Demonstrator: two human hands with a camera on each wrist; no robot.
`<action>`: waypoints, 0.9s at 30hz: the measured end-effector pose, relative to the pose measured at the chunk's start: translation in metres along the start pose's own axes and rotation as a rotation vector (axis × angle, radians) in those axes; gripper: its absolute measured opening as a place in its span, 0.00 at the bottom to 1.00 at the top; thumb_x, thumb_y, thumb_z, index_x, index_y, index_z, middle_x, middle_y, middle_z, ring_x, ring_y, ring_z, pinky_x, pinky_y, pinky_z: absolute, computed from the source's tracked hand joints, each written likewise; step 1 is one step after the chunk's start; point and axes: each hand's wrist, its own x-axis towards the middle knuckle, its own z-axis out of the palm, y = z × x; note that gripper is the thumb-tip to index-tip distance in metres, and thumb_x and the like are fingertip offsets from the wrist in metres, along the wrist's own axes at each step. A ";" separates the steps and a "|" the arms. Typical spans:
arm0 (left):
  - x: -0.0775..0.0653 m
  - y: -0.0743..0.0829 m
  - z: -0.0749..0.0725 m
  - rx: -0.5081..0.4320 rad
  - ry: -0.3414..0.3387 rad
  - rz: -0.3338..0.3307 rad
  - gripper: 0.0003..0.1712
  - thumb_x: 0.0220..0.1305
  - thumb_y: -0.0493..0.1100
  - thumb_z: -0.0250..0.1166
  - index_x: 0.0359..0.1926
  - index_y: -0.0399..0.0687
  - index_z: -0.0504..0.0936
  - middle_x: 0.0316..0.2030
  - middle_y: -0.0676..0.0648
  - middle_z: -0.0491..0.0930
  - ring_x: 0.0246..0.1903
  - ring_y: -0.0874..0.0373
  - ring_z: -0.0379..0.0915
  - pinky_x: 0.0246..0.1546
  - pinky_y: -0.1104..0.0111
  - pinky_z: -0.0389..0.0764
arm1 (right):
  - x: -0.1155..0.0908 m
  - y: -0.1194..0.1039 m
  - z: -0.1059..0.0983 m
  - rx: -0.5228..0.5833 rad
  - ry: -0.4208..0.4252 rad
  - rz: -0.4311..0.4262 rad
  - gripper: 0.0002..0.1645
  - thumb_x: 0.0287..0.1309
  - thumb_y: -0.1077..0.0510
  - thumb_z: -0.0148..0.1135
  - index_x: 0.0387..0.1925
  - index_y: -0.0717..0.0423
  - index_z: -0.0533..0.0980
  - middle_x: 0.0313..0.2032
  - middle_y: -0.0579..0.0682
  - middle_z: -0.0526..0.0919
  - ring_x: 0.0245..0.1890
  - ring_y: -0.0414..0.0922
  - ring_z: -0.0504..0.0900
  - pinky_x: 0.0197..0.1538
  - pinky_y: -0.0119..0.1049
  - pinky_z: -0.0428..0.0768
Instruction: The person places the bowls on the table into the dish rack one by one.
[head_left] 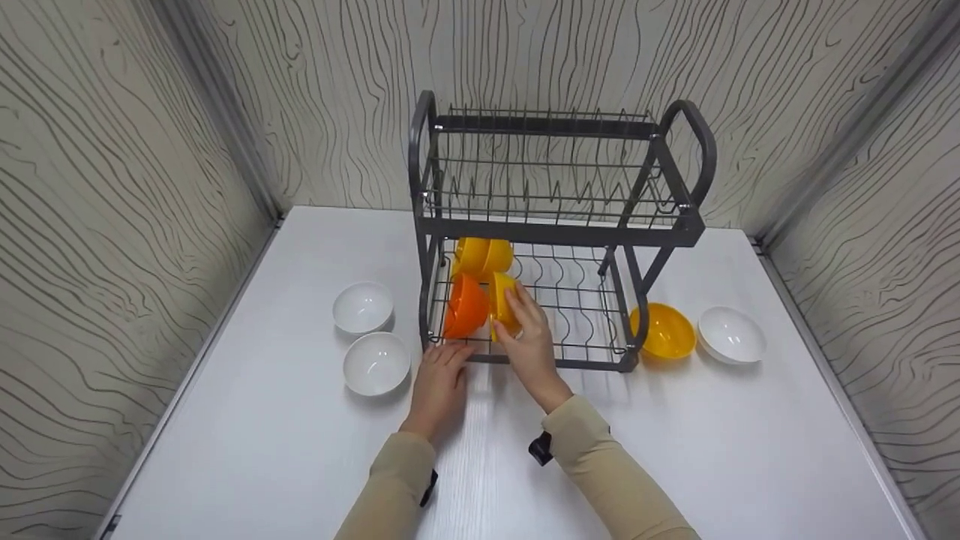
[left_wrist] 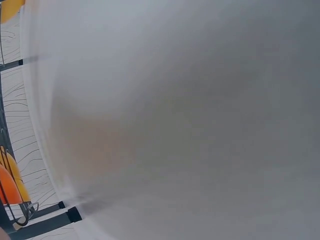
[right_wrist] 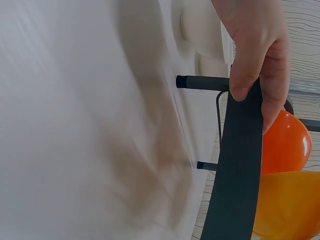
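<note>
A two-tier dark dish rack stands on the table. My right hand holds a yellow bowl on edge in the lower tier, thumb on one side and fingers on the other. Just left of that bowl, an orange bowl stands tilted on the wires. Behind them are yellow bowls, partly under the upper tier. With thumb in front and fingers over the top, my left hand grips the rack's lower front rail near its left corner, as the right wrist view shows. Both the orange bowl and the yellow bowl appear there behind the rail.
Two white bowls sit upright left of the rack. To its right are a yellow bowl and a white bowl. Patterned panels enclose the white table at the back and sides.
</note>
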 end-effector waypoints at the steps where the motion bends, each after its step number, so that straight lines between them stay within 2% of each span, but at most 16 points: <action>1: 0.000 0.000 0.000 -0.003 0.000 0.001 0.20 0.59 0.37 0.59 0.52 0.55 0.78 0.50 0.54 0.79 0.55 0.57 0.70 0.65 0.54 0.63 | 0.000 0.001 0.001 0.000 -0.004 0.002 0.33 0.54 0.62 0.62 0.63 0.58 0.65 0.68 0.52 0.60 0.67 0.53 0.60 0.63 0.42 0.69; 13: 0.000 0.000 0.002 0.006 0.020 0.019 0.20 0.56 0.34 0.61 0.50 0.53 0.79 0.47 0.53 0.79 0.52 0.54 0.71 0.64 0.53 0.64 | 0.004 0.006 0.011 -0.051 -0.020 -0.029 0.32 0.54 0.60 0.63 0.62 0.58 0.67 0.68 0.51 0.61 0.66 0.52 0.62 0.64 0.42 0.68; 22: 0.000 0.000 0.002 0.020 -0.004 0.001 0.19 0.58 0.36 0.60 0.51 0.55 0.78 0.49 0.54 0.78 0.54 0.56 0.70 0.65 0.53 0.63 | 0.006 0.012 0.017 -0.070 -0.043 -0.031 0.32 0.56 0.58 0.62 0.63 0.56 0.66 0.69 0.48 0.59 0.67 0.51 0.61 0.67 0.43 0.65; 27: 0.000 -0.001 0.003 0.020 0.009 0.007 0.19 0.58 0.36 0.61 0.51 0.54 0.78 0.48 0.53 0.78 0.54 0.55 0.71 0.65 0.53 0.63 | 0.005 0.015 0.020 -0.081 -0.032 -0.055 0.31 0.55 0.59 0.63 0.61 0.57 0.68 0.68 0.49 0.60 0.65 0.51 0.63 0.65 0.42 0.67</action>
